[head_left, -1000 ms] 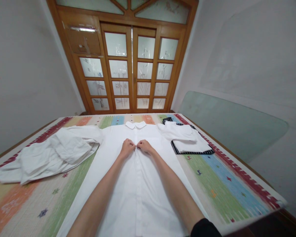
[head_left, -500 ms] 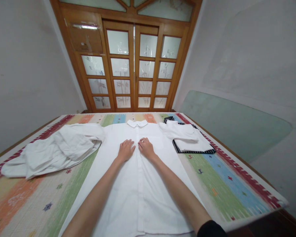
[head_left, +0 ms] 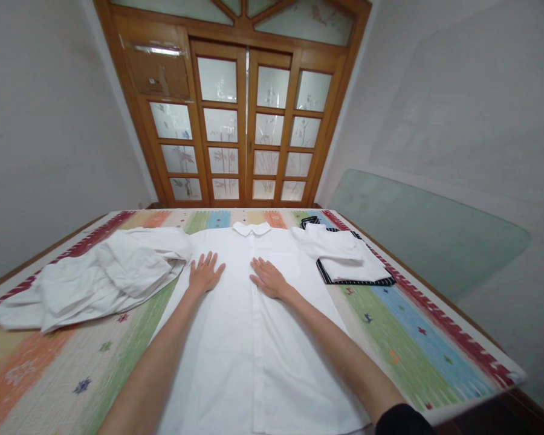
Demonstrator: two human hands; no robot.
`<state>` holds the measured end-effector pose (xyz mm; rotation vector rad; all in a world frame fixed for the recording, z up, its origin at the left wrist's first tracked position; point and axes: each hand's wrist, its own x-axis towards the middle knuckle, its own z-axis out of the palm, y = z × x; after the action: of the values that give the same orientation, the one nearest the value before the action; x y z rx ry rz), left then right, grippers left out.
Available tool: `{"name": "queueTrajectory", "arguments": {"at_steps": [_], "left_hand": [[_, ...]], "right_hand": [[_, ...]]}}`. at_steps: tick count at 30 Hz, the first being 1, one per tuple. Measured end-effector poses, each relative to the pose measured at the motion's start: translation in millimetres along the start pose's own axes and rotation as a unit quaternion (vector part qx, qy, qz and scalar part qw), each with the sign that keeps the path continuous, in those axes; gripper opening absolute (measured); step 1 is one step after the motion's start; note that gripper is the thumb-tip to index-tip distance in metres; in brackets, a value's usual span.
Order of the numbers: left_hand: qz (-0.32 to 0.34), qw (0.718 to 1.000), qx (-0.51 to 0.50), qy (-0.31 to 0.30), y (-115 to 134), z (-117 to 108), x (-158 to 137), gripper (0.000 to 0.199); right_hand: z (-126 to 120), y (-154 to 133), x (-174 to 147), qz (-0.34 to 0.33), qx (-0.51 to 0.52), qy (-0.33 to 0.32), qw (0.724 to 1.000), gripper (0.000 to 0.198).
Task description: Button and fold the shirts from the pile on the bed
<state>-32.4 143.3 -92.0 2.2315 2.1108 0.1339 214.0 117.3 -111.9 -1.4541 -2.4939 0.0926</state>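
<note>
A white collared shirt [head_left: 226,338] lies spread flat and front up, its collar toward the doors and its button placket running down the middle. My left hand [head_left: 205,272] rests on the left side of its chest with fingers spread. Near the placket, my right hand [head_left: 269,278] lies flat on the cloth, fingers stretched out. Neither hand grips anything. The shirt's right sleeve area reaches over a folded white garment [head_left: 353,266], which sits on a black striped cloth [head_left: 324,275]. Crumpled white fabric [head_left: 113,272] lies by the shirt's left shoulder.
Under everything is a colourful striped cover [head_left: 399,338] on a table or bed whose edge [head_left: 480,396] shows at the lower right. A pale green panel [head_left: 426,229] is on the right wall. Wooden glazed doors [head_left: 245,133] stand beyond the far edge.
My left hand has slid left, away from the placket, and its fingers have spread. My right hand has flattened from a curled pose near the placket.
</note>
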Motion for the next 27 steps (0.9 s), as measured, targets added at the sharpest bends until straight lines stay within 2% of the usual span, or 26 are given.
{"name": "queueTrajectory", "arguments": {"at_steps": [5, 8, 14, 16, 18, 20, 24, 27], "left_hand": [[-0.011, 1.000, 0.015, -0.002, -17.1, -1.9, 3.1, 0.068], [-0.008, 0.999, 0.026, 0.015, -23.4, -0.2, 1.2, 0.067], [0.024, 0.997, 0.040, 0.068, -35.7, 9.2, -3.4, 0.064], [0.039, 0.996, 0.041, 0.064, -37.4, 11.9, -7.2, 0.064], [0.054, 0.996, 0.044, 0.055, -35.8, 14.3, -14.1, 0.064], [0.071, 0.995, 0.046, 0.045, -30.8, 16.7, -24.0, 0.064], [0.133, 0.990, 0.033, 0.040, -14.3, 20.1, -47.9, 0.063], [0.172, 0.985, 0.013, 0.028, -2.2, 18.8, -64.1, 0.061]], "right_hand": [[-9.1, 13.0, 18.4, 0.071, -0.015, -0.049, 0.996, 0.056], [-15.5, 28.9, 24.4, 0.118, -0.024, -0.068, 0.990, 0.057], [-26.2, 64.5, 15.0, 0.240, -0.051, -0.076, 0.966, 0.069], [-28.0, 67.9, 8.4, 0.250, -0.059, -0.077, 0.963, 0.070], [-27.3, 63.4, 0.4, 0.228, -0.070, -0.081, 0.968, 0.068], [-24.2, 51.2, -9.7, 0.178, -0.078, -0.079, 0.978, 0.067], [-15.8, 11.8, -39.9, -0.001, -0.053, -0.049, 0.997, 0.064], [-14.8, -20.6, -70.8, -0.110, -0.014, -0.021, 0.994, 0.064]]}}
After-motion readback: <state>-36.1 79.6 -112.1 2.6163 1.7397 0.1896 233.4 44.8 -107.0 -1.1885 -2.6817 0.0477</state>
